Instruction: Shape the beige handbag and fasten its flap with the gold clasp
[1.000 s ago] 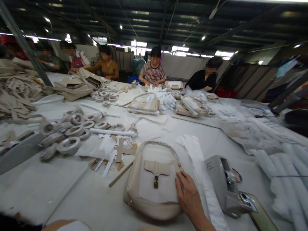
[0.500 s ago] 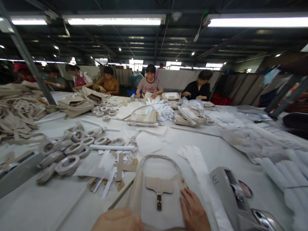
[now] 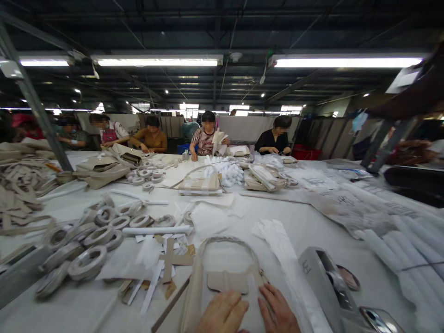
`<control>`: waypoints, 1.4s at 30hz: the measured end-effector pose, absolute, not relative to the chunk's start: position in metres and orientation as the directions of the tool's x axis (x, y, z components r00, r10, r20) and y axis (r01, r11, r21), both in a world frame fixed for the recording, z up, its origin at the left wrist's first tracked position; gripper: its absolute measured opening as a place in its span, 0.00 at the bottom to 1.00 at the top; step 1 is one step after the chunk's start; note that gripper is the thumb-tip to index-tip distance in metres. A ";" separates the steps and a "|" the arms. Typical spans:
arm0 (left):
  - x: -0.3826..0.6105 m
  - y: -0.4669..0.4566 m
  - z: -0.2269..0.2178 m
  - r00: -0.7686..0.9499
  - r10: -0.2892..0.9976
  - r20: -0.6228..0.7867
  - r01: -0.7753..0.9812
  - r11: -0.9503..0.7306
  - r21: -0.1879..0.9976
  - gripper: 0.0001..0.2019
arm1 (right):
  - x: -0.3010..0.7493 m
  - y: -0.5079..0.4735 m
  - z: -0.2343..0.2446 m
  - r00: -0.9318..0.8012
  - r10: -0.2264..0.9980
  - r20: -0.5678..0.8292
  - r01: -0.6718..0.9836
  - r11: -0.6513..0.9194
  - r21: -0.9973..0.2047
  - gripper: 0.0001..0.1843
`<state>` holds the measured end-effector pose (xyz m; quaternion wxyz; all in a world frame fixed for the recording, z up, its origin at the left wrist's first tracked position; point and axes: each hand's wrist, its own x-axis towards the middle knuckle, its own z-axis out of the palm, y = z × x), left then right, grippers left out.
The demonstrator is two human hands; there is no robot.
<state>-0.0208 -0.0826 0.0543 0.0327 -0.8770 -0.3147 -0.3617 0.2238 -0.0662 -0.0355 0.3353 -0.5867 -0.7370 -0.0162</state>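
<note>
A cream handbag (image 3: 227, 273) with a braided handle lies on the white table at the bottom centre, partly cut off by the frame edge. My left hand (image 3: 222, 314) rests flat on its front, just below the beige flap. My right hand (image 3: 277, 312) lies beside it on the bag's right side, fingers stretched out toward the handle's end. Both hands press on the bag and grip nothing. The clasp under the flap is hidden by my hands.
A grey tape dispenser (image 3: 326, 289) stands right of the bag, white folded paper (image 3: 280, 249) between them. Several tape rolls (image 3: 86, 261) and paper scraps (image 3: 166, 259) lie left. Other bags (image 3: 201, 182) sit mid-table. Several people work at the far side.
The camera tilted up, so the bag slid toward the bottom edge. My left hand came in and now lies on the bag's front over the clasp. My right hand stays on the bag.
</note>
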 end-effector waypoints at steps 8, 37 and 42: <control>0.006 -0.077 -0.015 0.667 0.744 -0.040 0.729 -0.641 0.240 0.45 | 0.206 -0.084 -0.014 0.052 0.903 0.426 0.858 0.178 -0.482 0.18; -0.008 -0.095 -0.050 0.681 0.665 0.308 0.584 -0.746 0.320 0.24 | 0.310 -0.036 -0.017 0.329 0.938 0.112 0.943 -0.331 0.003 0.15; -0.008 -0.102 -0.058 0.613 0.669 0.420 0.534 -0.743 0.404 0.18 | 0.311 -0.042 -0.005 0.278 0.952 0.129 0.961 -0.274 -0.045 0.18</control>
